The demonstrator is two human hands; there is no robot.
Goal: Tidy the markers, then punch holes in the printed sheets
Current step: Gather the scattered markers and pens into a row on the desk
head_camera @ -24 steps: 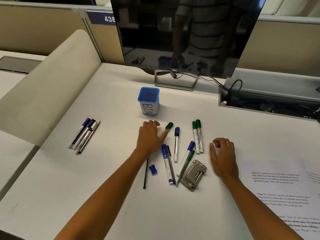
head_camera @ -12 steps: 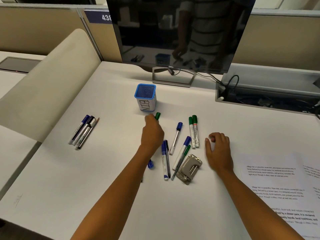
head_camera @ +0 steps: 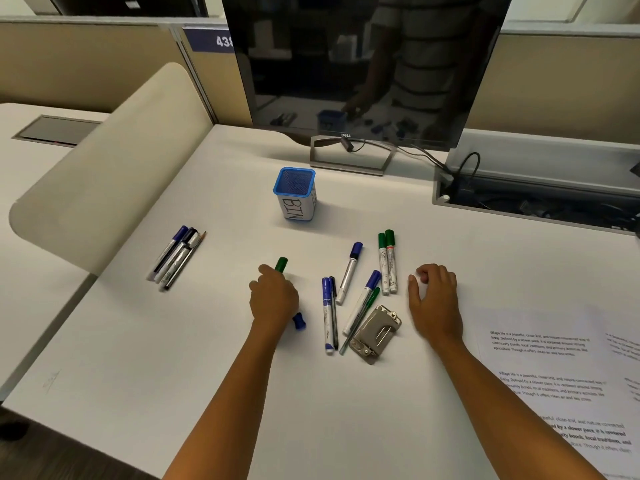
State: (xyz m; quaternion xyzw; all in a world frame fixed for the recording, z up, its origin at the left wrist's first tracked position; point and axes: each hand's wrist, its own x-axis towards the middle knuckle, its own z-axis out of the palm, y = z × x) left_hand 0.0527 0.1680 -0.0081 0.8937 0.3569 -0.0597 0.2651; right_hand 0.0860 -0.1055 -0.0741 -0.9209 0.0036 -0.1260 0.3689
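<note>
Left hand (head_camera: 273, 299) grasps a green-capped marker (head_camera: 281, 264), cap protruding beyond the fingers. Right hand (head_camera: 436, 301) rests on the worktop (head_camera: 207, 341), fingers loosely curled, holding nothing. Between the hands: loose markers (head_camera: 349, 271) and hole punch (head_camera: 375, 332). Printed sheets (head_camera: 554, 372) lie right of the right hand.

A dark monitor (head_camera: 367, 64) stands behind, beside what looks like a cable tray (head_camera: 540, 199).
</note>
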